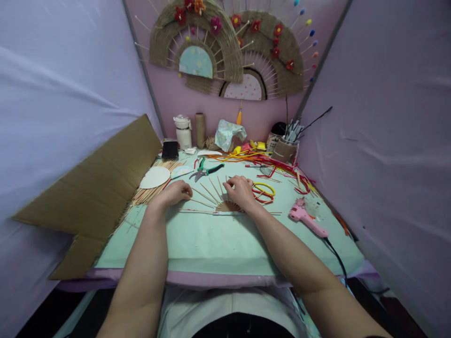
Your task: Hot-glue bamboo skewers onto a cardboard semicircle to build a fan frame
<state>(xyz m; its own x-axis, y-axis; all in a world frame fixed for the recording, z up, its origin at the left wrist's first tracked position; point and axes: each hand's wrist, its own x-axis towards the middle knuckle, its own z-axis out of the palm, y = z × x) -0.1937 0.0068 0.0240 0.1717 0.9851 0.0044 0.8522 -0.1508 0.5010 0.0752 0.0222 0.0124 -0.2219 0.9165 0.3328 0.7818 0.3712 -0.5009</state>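
On the counter (211,249), the brown half-disc (224,206) lies between my two hands, its straight edge running left to right on the near side. Thin sticks (210,188) spread from its curve toward the left and the far side. My right hand (240,192) is the nearer one, lying over the half-disc's right part, thumb and fingers brought together; I can't tell whether a stick is between them. My left hand (178,190) is beyond the outer ends of the left sticks, fingers curled by the tips, and whether it grips one I can't tell either. Those left sticks point from the half-disc toward that hand, their long axes slanting slightly far.
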